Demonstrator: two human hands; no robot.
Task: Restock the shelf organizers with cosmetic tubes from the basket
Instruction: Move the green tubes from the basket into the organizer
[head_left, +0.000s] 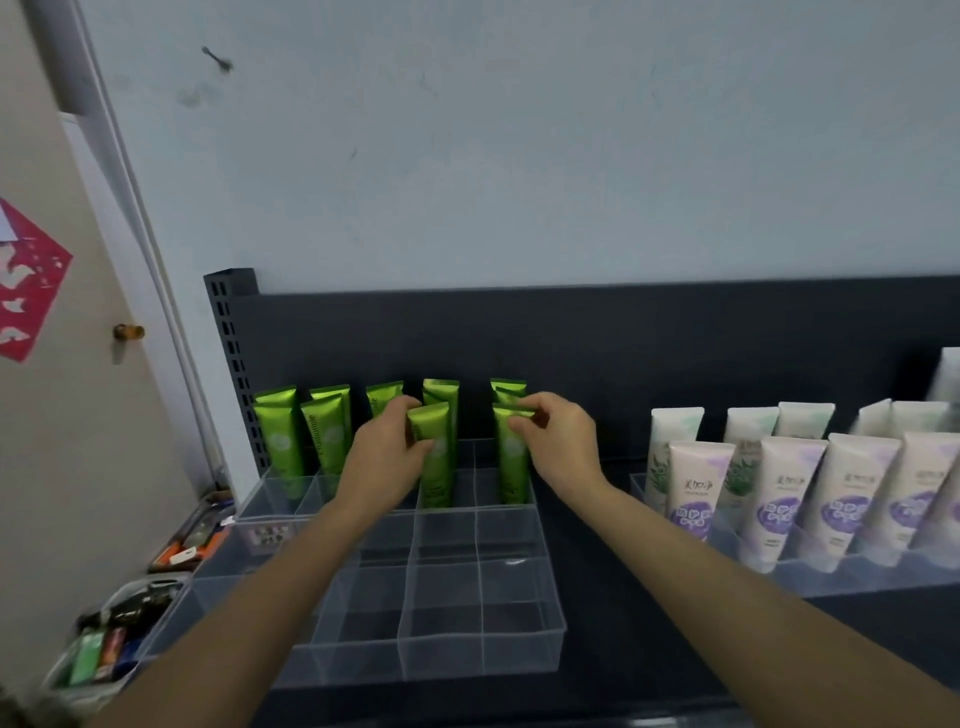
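Note:
A clear stepped organizer (519, 618) with a grid of compartments sits on the dark shelf. Several green tubes stand upright in its back rows. My left hand (382, 457) grips one green tube (434, 467) standing in the third row. My right hand (558, 441) pinches the top of another green tube (511, 467) one column to the right, also upright in its compartment. The front rows of the organizer hold nothing. The basket is not in view.
A second clear organizer (852, 577) at right holds several white and purple tubes (784, 499). The dark shelf back panel (623, 353) rises behind. Bins of small items (104, 649) sit at lower left beside a door (62, 415).

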